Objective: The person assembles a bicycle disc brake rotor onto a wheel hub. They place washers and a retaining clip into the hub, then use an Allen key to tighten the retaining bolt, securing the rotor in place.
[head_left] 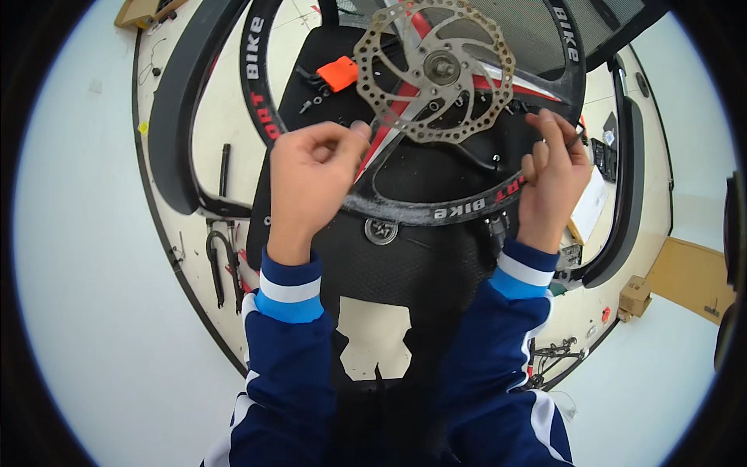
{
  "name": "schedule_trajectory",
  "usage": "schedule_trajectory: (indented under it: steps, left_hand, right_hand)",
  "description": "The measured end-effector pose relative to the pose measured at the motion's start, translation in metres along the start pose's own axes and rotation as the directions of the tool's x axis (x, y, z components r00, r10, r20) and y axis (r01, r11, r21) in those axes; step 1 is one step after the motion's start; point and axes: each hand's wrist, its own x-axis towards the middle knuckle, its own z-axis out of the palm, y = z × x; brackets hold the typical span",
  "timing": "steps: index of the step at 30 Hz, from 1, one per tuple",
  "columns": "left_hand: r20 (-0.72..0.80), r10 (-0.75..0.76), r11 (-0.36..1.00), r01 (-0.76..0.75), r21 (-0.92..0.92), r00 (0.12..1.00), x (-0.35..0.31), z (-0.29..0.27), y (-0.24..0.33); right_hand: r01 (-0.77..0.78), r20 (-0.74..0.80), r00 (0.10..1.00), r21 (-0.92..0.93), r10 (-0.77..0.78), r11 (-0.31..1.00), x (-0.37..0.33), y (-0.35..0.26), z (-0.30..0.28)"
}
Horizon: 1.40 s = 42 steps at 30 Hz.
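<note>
A black bicycle wheel [405, 212] with red and white spokes lies across the seat of a black office chair. On its hub sits a silver disc brake rotor [498, 58], its holes and curved arms facing up. My left hand [315, 175] hovers over the wheel's near left rim, thumb and fingertips pinched together by the rotor's lower left edge; whatever they hold is too small to make out. At the rim's right side, my right hand [554, 175] is closed, and a thin dark rod-like tool [576, 138] sticks out of its fingers.
Orange piece [338, 74] and loose bolts [310, 104] lie on the seat [350, 261] beneath the wheel. Armrests [175, 117] rise on both sides. A bicycle fork [216, 268] is on the floor at left; cardboard [689, 272] and a small box [635, 296] are at right.
</note>
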Motion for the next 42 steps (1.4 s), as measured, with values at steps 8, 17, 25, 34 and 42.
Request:
schedule_trajectory:
  steps: [8, 17, 25, 34, 42]
  left_hand:
    - [0.321, 0.037, 0.819, -0.213, 0.533, 0.946, -0.053, 0.002, -0.042]
    - [0.235, 0.244, 0.709, -0.339, 0.618, 0.941, -0.057, 0.027, -0.059]
    - [0.063, 0.194, 0.664, -0.178, 0.726, 0.979, -0.071, 0.041, -0.053]
    - [0.008, 0.251, 0.683, -0.183, 0.707, 0.968, -0.075, 0.044, -0.063]
    - [0.042, 0.247, 0.796, -0.227, 0.561, 0.968, -0.082, 0.036, -0.050]
  right_hand:
    - [-0.052, 0.047, 0.998, -0.016, 0.052, 0.999, -0.032, 0.014, -0.030]
    - [-0.103, 0.092, 0.990, -0.037, 0.106, 0.994, -0.037, 0.020, -0.026]
    - [-0.125, 0.142, 0.981, -0.083, 0.136, 0.989, -0.031, 0.021, -0.016]
    - [-0.137, 0.172, 0.974, -0.079, 0.149, 0.987, -0.030, 0.021, -0.016]
    - [-0.151, 0.154, 0.975, -0.076, 0.162, 0.986, -0.028, 0.015, -0.019]
